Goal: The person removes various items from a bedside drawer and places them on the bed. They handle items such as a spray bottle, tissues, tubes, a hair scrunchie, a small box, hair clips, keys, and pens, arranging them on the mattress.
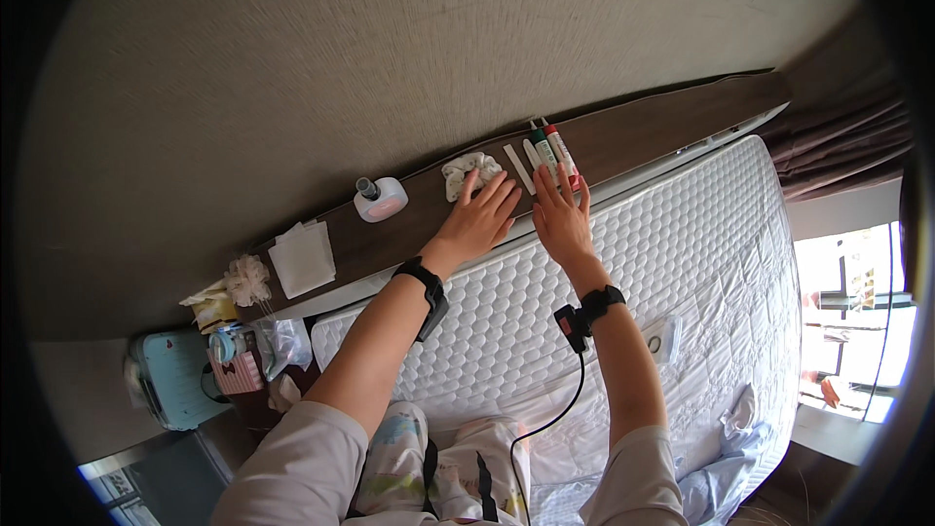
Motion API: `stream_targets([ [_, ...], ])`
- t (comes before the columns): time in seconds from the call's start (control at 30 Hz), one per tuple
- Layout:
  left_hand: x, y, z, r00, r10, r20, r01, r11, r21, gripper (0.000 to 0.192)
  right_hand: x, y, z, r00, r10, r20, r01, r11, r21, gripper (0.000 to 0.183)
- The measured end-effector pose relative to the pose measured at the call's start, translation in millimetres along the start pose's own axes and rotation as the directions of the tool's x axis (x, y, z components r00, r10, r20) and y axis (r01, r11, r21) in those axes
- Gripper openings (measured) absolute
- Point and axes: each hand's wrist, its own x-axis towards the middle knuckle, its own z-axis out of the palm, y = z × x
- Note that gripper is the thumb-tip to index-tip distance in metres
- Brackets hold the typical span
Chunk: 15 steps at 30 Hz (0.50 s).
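Note:
On the dark wooden headboard ledge [643, 131], my left hand [478, 215] rests with fingers spread, its fingertips over the lower edge of a crumpled white patterned scrunchie [462, 169]. My right hand [564, 223] lies palm down with fingers apart at the lower ends of a green-and-white tube [544, 150] and a red-and-white tube [561, 148]. Just left of the tubes are a white rounded stick [531, 153] and a flat white strip [519, 169]. Whether the right fingertips press on the tubes is hard to tell. Neither hand grips anything.
A white-and-pink bottle [380, 199] and folded white cloth or tissue [302, 260] stand further left on the ledge. At its left end are a gauzy flower [247, 280] and a yellow tissue pack [215, 309]. A white quilted mattress [504, 321] adjoins the ledge; a cable hangs from the right wrist.

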Motion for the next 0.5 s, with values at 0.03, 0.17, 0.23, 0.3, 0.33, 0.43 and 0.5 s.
stream_targets([
  [0.03, 1, -1, 3, 0.997, 0.014, -0.082, -0.013, 1.0, 0.011, 0.042, 0, 1, 1, 1.0, 0.013, 0.018, -0.013, 1.0, 0.008, 0.05],
  [0.17, 0, 0, 8, 0.998, 0.0, -0.07, 0.004, 0.999, 0.055, 0.042, 1, 7, -1, 0.999, -0.035, -0.006, 0.036, 0.998, 0.045, 0.052],
  [0.23, 0, -1, 8, 0.998, 0.007, -0.062, -0.002, 0.997, 0.082, 0.042, 2, 10, -2, 0.999, -0.031, 0.018, 0.031, 0.999, 0.032, 0.052],
  [0.3, 0, -1, 8, 0.998, 0.003, -0.055, 0.002, 0.996, 0.086, 0.043, 3, 12, -3, 0.999, -0.038, 0.018, 0.038, 0.999, 0.013, 0.053],
  [0.33, 1, -1, 7, 1.0, -0.004, -0.023, 0.006, 0.996, 0.09, 0.043, 4, 15, -4, 0.999, -0.043, 0.015, 0.043, 0.999, 0.003, 0.054],
  [0.43, 0, 0, 7, 1.0, -0.015, 0.012, 0.014, 0.997, 0.072, 0.042, 6, 23, -5, 0.998, -0.056, 0.024, 0.056, 0.998, -0.019, 0.056],
  [0.5, 0, 1, 7, 1.0, -0.016, 0.01, 0.015, 0.996, 0.09, 0.042, 7, 29, -4, 0.998, -0.059, 0.034, 0.059, 0.998, -0.028, 0.057],
])
